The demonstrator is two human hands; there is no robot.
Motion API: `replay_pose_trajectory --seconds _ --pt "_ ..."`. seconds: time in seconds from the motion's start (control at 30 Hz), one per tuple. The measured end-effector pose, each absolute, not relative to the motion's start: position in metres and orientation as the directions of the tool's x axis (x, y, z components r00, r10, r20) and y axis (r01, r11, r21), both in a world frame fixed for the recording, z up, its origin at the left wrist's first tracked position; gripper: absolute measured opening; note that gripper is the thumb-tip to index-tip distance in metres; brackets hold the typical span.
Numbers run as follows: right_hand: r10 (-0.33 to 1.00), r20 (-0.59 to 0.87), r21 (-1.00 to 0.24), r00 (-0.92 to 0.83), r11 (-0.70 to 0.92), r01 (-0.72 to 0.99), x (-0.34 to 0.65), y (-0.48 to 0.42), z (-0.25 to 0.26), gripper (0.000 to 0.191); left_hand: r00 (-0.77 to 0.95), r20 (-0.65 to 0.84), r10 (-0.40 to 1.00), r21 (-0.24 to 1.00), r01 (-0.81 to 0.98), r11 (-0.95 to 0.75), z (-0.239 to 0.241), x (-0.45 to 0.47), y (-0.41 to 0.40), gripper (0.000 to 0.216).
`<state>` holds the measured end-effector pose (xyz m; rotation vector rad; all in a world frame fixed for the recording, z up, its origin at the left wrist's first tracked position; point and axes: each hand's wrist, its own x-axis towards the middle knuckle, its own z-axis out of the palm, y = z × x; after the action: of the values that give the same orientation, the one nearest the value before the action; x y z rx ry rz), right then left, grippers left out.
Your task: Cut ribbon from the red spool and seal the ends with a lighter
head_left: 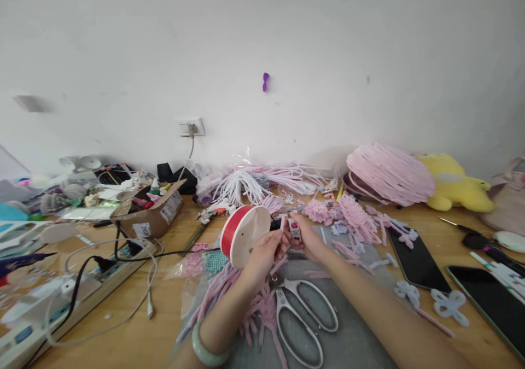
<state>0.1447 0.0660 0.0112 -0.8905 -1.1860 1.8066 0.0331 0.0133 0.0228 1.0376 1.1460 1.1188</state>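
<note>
My left hand (266, 249), its wrist in a pale green bangle (210, 347), pinches a short pink pipe cleaner (283, 222) that stands nearly upright. Close beside it, my right hand (308, 240) is closed round a small white block with a red apple mark (294, 228), perhaps a lighter. A spool of red ribbon (237, 231) stands on edge just left of my left hand. Large scissors with white handles (301, 325) lie below my hands on a grey mat (348, 325). Pink pipe cleaner pieces (266, 309) lie partly hidden under my left forearm.
White pipe cleaners (241, 186) and a pink bundle (389, 173) lie along the wall, near a yellow plush toy (455, 183). Phones (418, 259) are at right. A cardboard box (150, 216), a power strip (94, 284) and cables occupy the left.
</note>
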Motion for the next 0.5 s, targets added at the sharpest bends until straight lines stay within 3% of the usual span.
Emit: replay_pose_trajectory --seconds 0.1,0.3,0.5 --pt "0.838 -0.255 -0.886 -0.483 -0.403 -0.229 0.145 0.069 0.004 0.052 0.034 -0.128 0.991 0.989 -0.07 0.13 0.022 0.033 0.013 0.032" --pt "0.853 -0.324 -0.889 -0.409 -0.423 -0.177 0.14 0.067 -0.006 0.053 0.035 -0.132 0.991 0.991 0.034 0.131 0.018 0.032 0.012 0.026" --pt "0.853 -0.346 -0.852 -0.391 -0.46 -0.25 0.139 0.067 -0.005 0.052 0.098 -0.136 0.986 0.984 -0.099 0.145 0.014 0.036 0.01 0.031"
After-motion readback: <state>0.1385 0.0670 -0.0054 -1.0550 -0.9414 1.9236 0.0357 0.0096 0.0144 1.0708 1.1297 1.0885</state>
